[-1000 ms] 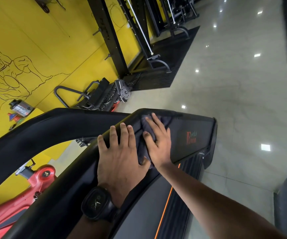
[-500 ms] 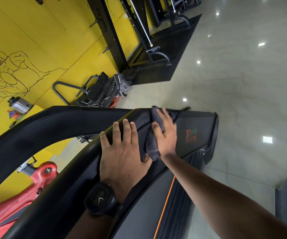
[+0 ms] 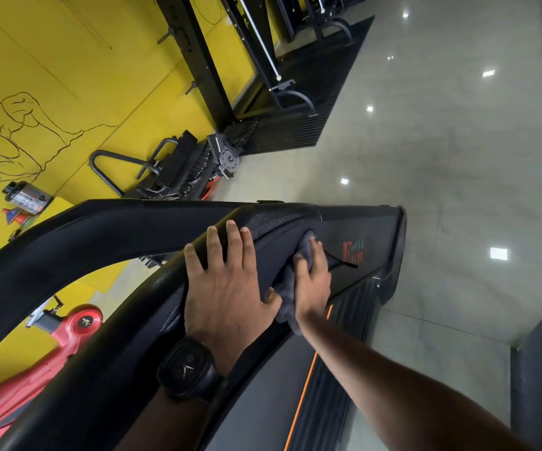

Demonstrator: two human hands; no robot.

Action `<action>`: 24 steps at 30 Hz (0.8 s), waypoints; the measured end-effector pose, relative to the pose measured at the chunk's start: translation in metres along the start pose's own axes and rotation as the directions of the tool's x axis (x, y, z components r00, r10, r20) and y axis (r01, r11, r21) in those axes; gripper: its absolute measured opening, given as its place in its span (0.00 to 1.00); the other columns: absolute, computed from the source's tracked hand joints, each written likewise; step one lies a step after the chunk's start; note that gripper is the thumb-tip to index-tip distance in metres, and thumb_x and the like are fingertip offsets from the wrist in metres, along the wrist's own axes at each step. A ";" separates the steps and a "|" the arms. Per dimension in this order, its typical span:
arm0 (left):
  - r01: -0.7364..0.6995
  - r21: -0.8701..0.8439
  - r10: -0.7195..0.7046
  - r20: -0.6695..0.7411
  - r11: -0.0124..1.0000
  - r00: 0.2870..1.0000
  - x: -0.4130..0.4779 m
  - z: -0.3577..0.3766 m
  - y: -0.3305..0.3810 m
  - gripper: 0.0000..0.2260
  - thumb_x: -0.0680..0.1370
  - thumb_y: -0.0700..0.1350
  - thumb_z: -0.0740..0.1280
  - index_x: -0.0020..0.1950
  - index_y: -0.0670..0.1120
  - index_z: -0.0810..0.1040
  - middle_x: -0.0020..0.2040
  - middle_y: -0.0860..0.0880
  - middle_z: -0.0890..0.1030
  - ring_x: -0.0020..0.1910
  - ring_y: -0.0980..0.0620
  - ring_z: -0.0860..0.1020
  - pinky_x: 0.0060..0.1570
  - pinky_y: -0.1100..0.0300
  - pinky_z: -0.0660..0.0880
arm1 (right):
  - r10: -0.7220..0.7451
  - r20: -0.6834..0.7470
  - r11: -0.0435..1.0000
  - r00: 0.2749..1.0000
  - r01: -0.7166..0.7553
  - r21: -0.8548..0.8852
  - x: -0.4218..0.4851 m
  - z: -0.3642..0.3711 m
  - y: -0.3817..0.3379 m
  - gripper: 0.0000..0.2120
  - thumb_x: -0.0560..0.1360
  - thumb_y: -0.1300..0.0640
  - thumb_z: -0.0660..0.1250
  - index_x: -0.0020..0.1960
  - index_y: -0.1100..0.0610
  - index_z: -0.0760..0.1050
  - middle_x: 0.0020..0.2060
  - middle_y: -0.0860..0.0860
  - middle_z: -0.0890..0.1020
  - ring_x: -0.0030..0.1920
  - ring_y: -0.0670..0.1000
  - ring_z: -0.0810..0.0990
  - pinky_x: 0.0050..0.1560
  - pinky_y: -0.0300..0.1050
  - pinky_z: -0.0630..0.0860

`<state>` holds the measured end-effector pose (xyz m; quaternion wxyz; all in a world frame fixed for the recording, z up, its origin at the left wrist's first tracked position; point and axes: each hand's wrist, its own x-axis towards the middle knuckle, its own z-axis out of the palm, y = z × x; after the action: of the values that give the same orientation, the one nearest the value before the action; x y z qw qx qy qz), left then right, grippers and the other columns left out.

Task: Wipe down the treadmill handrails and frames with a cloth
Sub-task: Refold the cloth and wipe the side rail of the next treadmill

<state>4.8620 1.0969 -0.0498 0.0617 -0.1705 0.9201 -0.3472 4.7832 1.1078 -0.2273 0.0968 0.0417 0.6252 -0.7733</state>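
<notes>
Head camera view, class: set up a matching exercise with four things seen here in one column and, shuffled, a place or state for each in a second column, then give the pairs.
Column one
1 left hand
2 right hand
3 cloth
4 watch

Column two
A grey, bunched up
B on the left wrist
C flat on the treadmill frame, holding nothing
D presses the cloth to the frame

Pairs: 1-C, 2-D, 3-A, 4-B
</notes>
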 end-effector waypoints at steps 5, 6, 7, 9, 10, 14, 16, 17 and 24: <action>-0.001 0.017 0.001 0.002 1.000 1.000 0.005 0.000 0.004 0.43 0.75 0.67 0.51 0.81 0.41 0.46 0.81 0.39 0.50 0.78 0.37 0.51 0.71 0.34 0.53 | -0.450 0.150 0.879 0.881 0.466 -0.101 0.025 0.008 -0.030 0.27 0.79 0.43 0.58 0.77 0.48 0.69 0.79 0.48 0.66 0.79 0.46 0.61 0.75 0.47 0.54; -0.003 0.018 0.003 0.003 1.000 1.000 0.006 0.000 0.005 0.43 0.75 0.67 0.51 0.81 0.41 0.46 0.80 0.39 0.50 0.78 0.37 0.51 0.71 0.34 0.53 | -0.408 0.115 0.903 0.906 0.419 -0.096 0.039 0.007 -0.031 0.28 0.79 0.43 0.57 0.77 0.49 0.69 0.78 0.48 0.67 0.79 0.47 0.62 0.75 0.50 0.55; -0.003 0.020 0.003 0.002 1.000 1.000 0.007 0.000 0.005 0.43 0.75 0.67 0.51 0.81 0.41 0.46 0.81 0.40 0.50 0.78 0.37 0.51 0.71 0.34 0.53 | -0.312 0.053 0.947 0.949 0.315 -0.064 0.048 0.005 -0.027 0.29 0.77 0.41 0.57 0.76 0.49 0.69 0.78 0.48 0.67 0.78 0.48 0.62 0.76 0.51 0.56; -0.006 0.019 0.006 0.000 1.000 1.000 0.009 0.001 0.006 0.43 0.75 0.68 0.51 0.80 0.41 0.44 0.81 0.40 0.49 0.78 0.37 0.50 0.71 0.34 0.53 | -0.022 -0.040 1.000 0.999 0.022 0.018 0.047 0.000 -0.017 0.32 0.74 0.41 0.56 0.77 0.48 0.68 0.78 0.48 0.67 0.78 0.51 0.63 0.77 0.54 0.57; -0.012 0.020 0.012 0.003 1.000 1.000 0.011 0.001 0.008 0.44 0.75 0.68 0.50 0.80 0.41 0.44 0.81 0.40 0.48 0.78 0.37 0.50 0.71 0.34 0.53 | 0.053 -0.041 0.998 0.998 -0.051 0.039 0.039 -0.001 -0.016 0.33 0.74 0.41 0.56 0.77 0.47 0.68 0.78 0.48 0.67 0.78 0.52 0.63 0.77 0.55 0.57; -0.020 0.015 0.020 -0.004 1.000 1.000 0.019 0.002 0.011 0.43 0.75 0.68 0.51 0.81 0.42 0.46 0.81 0.40 0.49 0.78 0.37 0.50 0.71 0.34 0.53 | -0.370 0.093 0.926 0.924 0.375 -0.045 0.032 0.004 -0.027 0.27 0.78 0.47 0.61 0.76 0.49 0.71 0.77 0.48 0.69 0.78 0.47 0.63 0.76 0.42 0.55; -0.011 -0.003 0.011 0.004 1.000 1.000 0.020 0.002 0.012 0.44 0.74 0.69 0.51 0.81 0.42 0.47 0.81 0.40 0.50 0.78 0.37 0.51 0.71 0.34 0.53 | -0.449 0.133 0.884 0.884 0.460 -0.077 0.051 0.006 -0.033 0.25 0.78 0.46 0.60 0.74 0.51 0.73 0.76 0.50 0.71 0.77 0.47 0.65 0.76 0.45 0.56; -0.013 -0.001 0.013 0.008 1.000 1.000 0.020 0.002 0.012 0.44 0.74 0.69 0.50 0.81 0.42 0.47 0.81 0.40 0.49 0.78 0.37 0.51 0.71 0.34 0.53 | -0.406 0.108 0.906 0.907 0.415 -0.082 0.057 0.005 -0.028 0.26 0.78 0.45 0.59 0.75 0.50 0.72 0.76 0.49 0.71 0.77 0.47 0.64 0.76 0.48 0.56; -0.013 0.016 0.013 -0.004 1.000 1.000 0.022 0.003 0.014 0.44 0.74 0.68 0.51 0.81 0.42 0.45 0.81 0.41 0.48 0.78 0.37 0.49 0.71 0.34 0.53 | -0.090 0.030 0.996 0.995 0.090 -0.015 0.026 0.001 -0.008 0.31 0.75 0.41 0.57 0.78 0.46 0.66 0.79 0.45 0.64 0.79 0.46 0.60 0.75 0.46 0.52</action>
<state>4.8387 1.0965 -0.0611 0.0635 -0.1633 0.9185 -0.3546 4.7559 1.1053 -0.2242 0.0714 0.0012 0.6311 -0.7724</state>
